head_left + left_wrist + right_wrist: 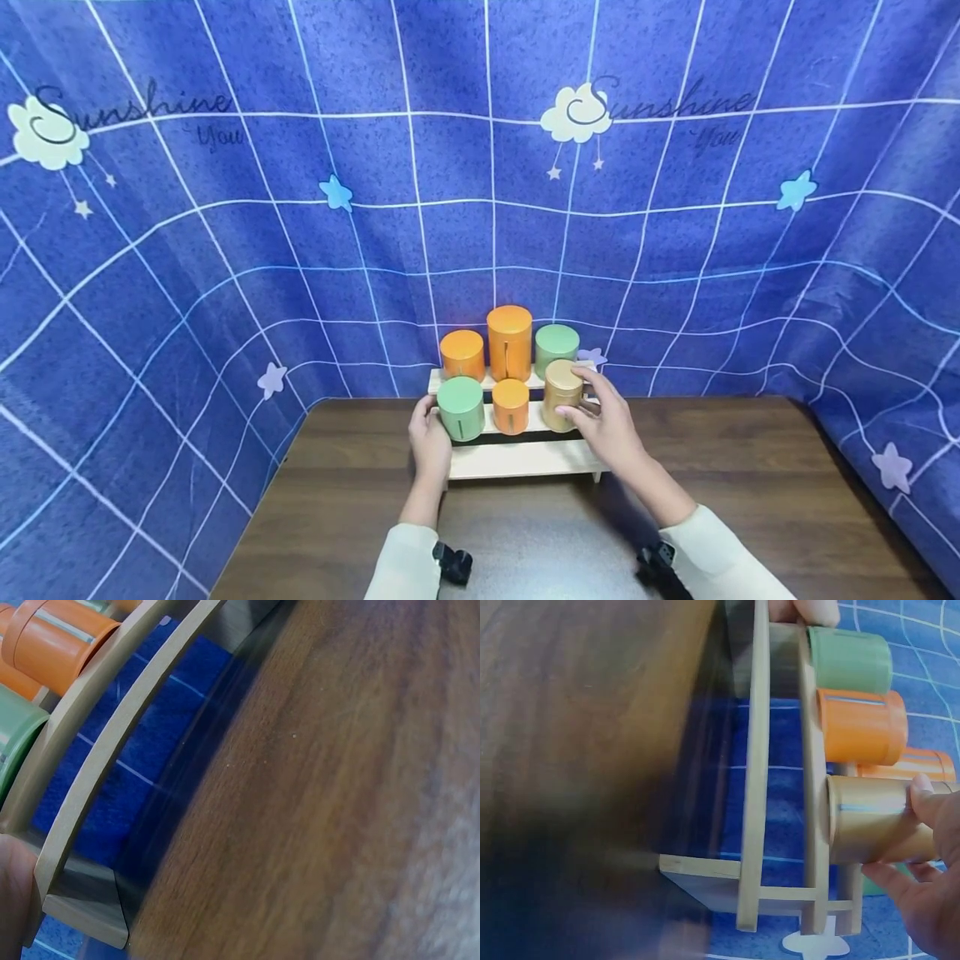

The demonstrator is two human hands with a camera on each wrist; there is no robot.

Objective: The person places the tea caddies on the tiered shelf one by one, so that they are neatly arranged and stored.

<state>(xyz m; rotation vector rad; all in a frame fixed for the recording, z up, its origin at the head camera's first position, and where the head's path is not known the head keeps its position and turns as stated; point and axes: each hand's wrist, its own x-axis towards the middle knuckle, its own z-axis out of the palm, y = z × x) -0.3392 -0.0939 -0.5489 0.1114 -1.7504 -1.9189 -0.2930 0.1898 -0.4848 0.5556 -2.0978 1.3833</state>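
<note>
A gold canister (562, 397) stands on the middle step of a pale wooden tiered rack (525, 461). My right hand (611, 421) holds it, thumb in front and fingers around its right side and top. In the right wrist view the gold canister (877, 817) has its base on the slat, with the fingers (922, 799) on its upper part. At the rack's left end my left hand (431, 442) grips the side, next to a green canister (461, 410). The left wrist view shows only one digit (15, 889) against the rack's end. Between the two front canisters stands a small orange canister (511, 408).
On the top step are an orange canister (462, 357), a taller orange canister (510, 343) and another green canister (557, 348). The lowest step is bare. The rack stands on a brown wooden table (352, 483), before a blue gridded curtain (450, 233).
</note>
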